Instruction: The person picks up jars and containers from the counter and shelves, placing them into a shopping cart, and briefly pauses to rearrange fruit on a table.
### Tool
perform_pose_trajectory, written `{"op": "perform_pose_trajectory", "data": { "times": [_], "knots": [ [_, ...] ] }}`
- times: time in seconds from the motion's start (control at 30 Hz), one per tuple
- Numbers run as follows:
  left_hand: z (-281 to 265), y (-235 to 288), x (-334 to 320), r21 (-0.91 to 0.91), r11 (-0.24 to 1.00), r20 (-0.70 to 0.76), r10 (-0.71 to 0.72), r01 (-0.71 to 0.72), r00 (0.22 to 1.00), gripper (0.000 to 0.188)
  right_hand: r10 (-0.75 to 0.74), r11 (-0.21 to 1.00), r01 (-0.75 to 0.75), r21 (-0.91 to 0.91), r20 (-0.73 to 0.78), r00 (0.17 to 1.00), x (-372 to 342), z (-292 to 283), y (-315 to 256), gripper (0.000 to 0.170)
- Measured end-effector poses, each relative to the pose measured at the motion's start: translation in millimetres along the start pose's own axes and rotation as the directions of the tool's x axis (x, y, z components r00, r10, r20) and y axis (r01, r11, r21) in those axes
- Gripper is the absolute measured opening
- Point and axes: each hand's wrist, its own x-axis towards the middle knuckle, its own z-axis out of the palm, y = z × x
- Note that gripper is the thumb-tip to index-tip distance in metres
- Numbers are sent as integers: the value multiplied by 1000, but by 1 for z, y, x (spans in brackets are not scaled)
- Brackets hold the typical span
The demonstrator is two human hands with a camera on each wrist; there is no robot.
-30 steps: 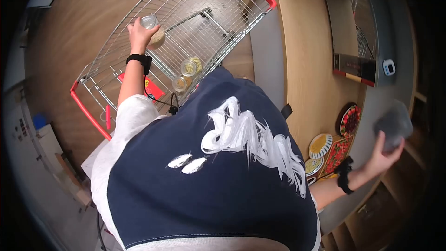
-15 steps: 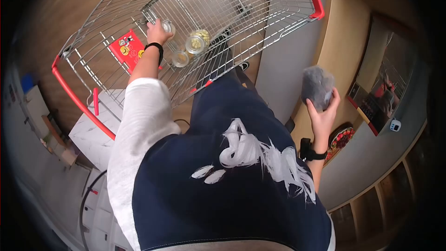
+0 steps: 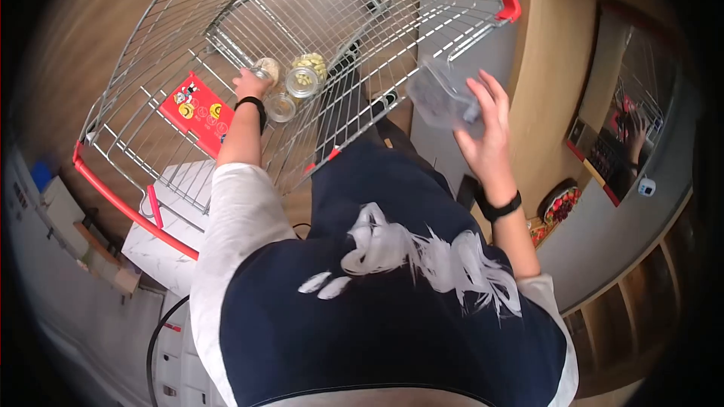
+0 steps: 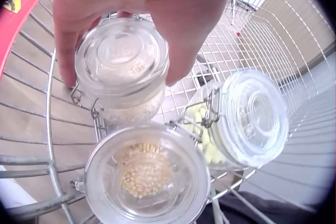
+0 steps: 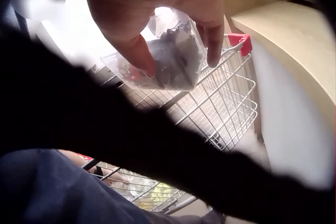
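Observation:
Inside the wire shopping cart (image 3: pixel 188 22), my left hand (image 3: pixel 253 84) grips a clip-top glass jar (image 4: pixel 122 61) of pale grains around its lid, thumb on one side and fingers on the other. Close beside it stands a glass jar (image 4: pixel 147 174) with golden grains at its bottom. A third glass jar (image 4: pixel 252 119), holding pale green pieces, leans to the right in the left wrist view. My right hand (image 3: pixel 489 132) holds a clear plastic box (image 5: pixel 176 58) with dark contents between thumb and fingers, over the cart's right side. A dark blurred strap covers much of the right wrist view.
A red printed panel (image 3: pixel 197 113) lies in the cart near its red handle (image 3: pixel 136 207). Along the right runs a wooden counter (image 3: pixel 554 53) with a dark mirrored appliance (image 3: pixel 622 120) and a fruit-topped dish (image 3: pixel 559 203). A marble-patterned surface (image 3: pixel 162 245) stands at the left.
My right hand has carried the plastic box from the far right, past the counter, toward the cart. My left hand has lowered its jar beside the other two.

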Motion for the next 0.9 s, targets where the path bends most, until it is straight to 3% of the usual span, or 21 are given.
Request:
{"op": "perform_pose_trajectory", "data": {
  "times": [0.07,0.1,0.13,0.17,0.2,0.23,0.27,0.3,0.33,0.37,0.47,0.53,0.6,0.63,0.67,0.73,0.8,0.83,0.9],
  "knots": [
    [-23,14,-11,42,999,15,15,-16,1000,100,-34,986,33,164,1,999,24,9,-6,73],
    [-33,21,-19,94,972,-119,227,-216,967,95,-32,986,34,164,-13,999,36,16,-5,73],
    [-45,27,-25,174,902,-236,427,-394,873,91,-204,977,204,62,-7,979,49,26,-4,72],
    [-63,43,-41,50,793,-250,599,-607,761,84,-367,929,368,-34,21,930,60,36,-5,71],
    [-86,64,-65,-67,626,-285,734,-777,616,76,-366,930,366,-21,10,931,70,47,-9,71],
    [-112,89,-105,-399,523,-141,777,-753,614,70,-424,904,426,-23,63,903,80,58,-15,69],
    [-131,107,-138,-691,399,-13,827,-603,562,64,-482,873,487,-21,115,869,88,68,-20,67],
    [-139,110,-147,-680,410,-12,823,-608,568,64,-485,872,489,-7,107,868,96,79,-21,67],
    [-144,113,-153,-921,332,196,848,-205,493,65,-495,869,495,26,41,868,103,89,-21,66],
    [-152,113,-156,-930,255,336,883,265,329,66,-501,863,501,56,-24,865,109,94,-25,65],
    [-176,109,-175,-926,181,282,916,332,285,71,-590,804,592,-60,44,806,124,88,-24,66],
    [-180,107,-180,-923,158,275,909,352,313,62,-595,803,595,-34,11,803,123,94,-29,67],
    [-178,106,-172,-939,341,318,821,41,473,58,-589,806,591,-34,48,807,121,99,-35,68],
    [-174,104,-162,-949,280,316,819,146,480,55,-595,802,596,-28,48,803,122,100,-36,68],
    [-168,99,-145,-950,278,313,816,145,485,55,-568,821,570,-30,57,821,122,100,-35,68],
    [-155,84,-99,-942,323,181,721,-94,669,55,-540,840,542,-31,68,839,120,95,-30,68],
    [-146,62,-54,-899,410,107,542,-152,833,58,-383,922,378,85,63,922,108,79,-17,69],
    [-139,48,-31,-872,456,48,437,-176,898,62,-325,945,321,60,64,944,101,73,-7,67],
    [-121,16,25,-845,517,45,317,-133,947,70,-203,979,200,43,74,976,84,57,15,65]
  ]
}}
